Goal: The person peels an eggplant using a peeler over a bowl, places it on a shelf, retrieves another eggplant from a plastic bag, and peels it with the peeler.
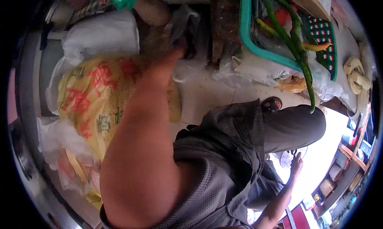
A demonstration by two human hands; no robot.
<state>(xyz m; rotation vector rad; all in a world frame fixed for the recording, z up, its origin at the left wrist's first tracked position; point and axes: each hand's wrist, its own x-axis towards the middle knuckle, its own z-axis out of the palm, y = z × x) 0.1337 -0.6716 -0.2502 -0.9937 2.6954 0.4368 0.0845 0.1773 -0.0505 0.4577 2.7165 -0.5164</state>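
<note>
Pale tiled floor (205,94) (seam showing); glaring light (325,143) beside cluttered shelves (352,157).

From afar I see a sack (85,95) at left and a basket (273,59) at right, peppers (295,33) in it and over its rim; between sack and basket, a plastic bag (180,24).

Seemingly a shop, printed yellow sack (89,97), peppers (294,41) in green basket (271,56), stocked shelves (352,156)
</note>
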